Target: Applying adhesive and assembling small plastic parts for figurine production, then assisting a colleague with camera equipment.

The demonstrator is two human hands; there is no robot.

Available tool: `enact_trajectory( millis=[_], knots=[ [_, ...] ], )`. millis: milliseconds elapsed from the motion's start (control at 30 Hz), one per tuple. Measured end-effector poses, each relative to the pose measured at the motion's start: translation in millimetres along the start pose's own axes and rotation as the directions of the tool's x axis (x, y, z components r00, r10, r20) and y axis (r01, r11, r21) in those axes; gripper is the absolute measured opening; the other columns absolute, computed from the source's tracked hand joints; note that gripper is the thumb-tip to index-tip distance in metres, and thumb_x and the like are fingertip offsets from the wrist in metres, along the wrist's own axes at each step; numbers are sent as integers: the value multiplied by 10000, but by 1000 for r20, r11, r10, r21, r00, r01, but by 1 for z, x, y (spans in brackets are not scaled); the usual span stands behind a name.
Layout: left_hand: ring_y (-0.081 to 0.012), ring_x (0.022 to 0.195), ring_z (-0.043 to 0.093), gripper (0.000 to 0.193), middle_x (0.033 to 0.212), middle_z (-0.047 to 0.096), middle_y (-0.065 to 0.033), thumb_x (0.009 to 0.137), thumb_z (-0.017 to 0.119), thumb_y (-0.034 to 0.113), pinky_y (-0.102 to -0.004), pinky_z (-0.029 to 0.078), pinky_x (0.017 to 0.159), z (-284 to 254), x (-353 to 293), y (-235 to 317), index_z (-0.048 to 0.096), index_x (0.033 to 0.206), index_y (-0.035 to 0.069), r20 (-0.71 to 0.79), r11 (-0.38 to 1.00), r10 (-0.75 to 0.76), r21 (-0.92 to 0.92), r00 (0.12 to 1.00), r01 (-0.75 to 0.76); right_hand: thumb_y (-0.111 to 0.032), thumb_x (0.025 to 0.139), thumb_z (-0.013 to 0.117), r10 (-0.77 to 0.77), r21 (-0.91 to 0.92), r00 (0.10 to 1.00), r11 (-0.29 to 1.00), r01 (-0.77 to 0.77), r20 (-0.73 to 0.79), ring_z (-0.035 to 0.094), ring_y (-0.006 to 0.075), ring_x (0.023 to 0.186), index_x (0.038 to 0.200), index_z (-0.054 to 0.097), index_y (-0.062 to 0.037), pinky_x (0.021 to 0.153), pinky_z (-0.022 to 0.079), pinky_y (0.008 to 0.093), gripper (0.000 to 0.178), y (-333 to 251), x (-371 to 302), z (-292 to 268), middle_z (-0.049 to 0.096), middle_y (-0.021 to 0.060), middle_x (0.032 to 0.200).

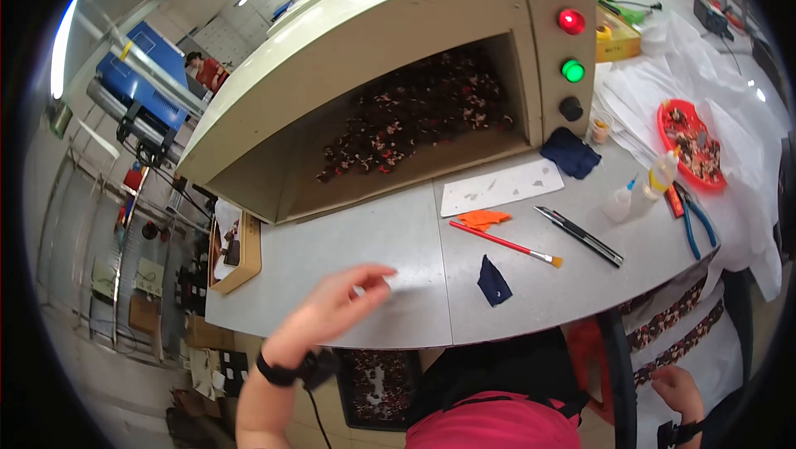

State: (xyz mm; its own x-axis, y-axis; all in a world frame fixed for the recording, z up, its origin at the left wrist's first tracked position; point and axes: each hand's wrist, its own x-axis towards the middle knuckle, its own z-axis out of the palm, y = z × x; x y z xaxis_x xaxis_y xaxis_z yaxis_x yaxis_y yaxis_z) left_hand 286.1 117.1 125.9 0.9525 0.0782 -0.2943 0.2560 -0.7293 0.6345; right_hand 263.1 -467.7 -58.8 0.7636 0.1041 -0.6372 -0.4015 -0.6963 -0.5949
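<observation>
My left hand (344,300) hovers over the near left part of the grey worktop (348,242), fingers stretched out, thumb apart from them, and nothing visible in it. At the lower right my right hand (678,387) is low beside the table, its fingers curled; anything inside them is hidden. Near it, a white sheet (713,366) carries rows of small dark brown and reddish pieces (676,325). Ahead stands a beige box-shaped machine (365,76) with a wide opening, and a heap of similar dark pieces (414,109) lies inside.
On the worktop lie a red-handled brush (506,243), tweezers (580,236), an orange scrap (483,218), dark blue cloths (570,153), a white slab (502,188), blue-handled pliers (698,221) and small bottles (620,200). A red bowl (692,142) and wooden box (235,250) flank them.
</observation>
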Motion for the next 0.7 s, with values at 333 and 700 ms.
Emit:
enact_trajectory(
  millis=[333,700],
  knots=[
    [-254,1025,630,389,1102,655,-175,894,621,287,-357,486,882,-120,222,-85,601,1187,32,-376,988,150,87,914,-126,26,740,692,-842,-115,480,517,848,-247,640,250,690,864,674,-36,624,500,317,140,-259,8,85,663,85,759],
    [-391,1039,577,326,1078,631,-210,850,615,182,-446,465,897,-102,299,-51,599,1120,1,-555,859,434,493,709,-140,-29,764,714,-933,-175,329,352,919,-148,660,255,760,901,683,-76,659,502,333,148,-321,48,137,690,67,862]
  ],
)
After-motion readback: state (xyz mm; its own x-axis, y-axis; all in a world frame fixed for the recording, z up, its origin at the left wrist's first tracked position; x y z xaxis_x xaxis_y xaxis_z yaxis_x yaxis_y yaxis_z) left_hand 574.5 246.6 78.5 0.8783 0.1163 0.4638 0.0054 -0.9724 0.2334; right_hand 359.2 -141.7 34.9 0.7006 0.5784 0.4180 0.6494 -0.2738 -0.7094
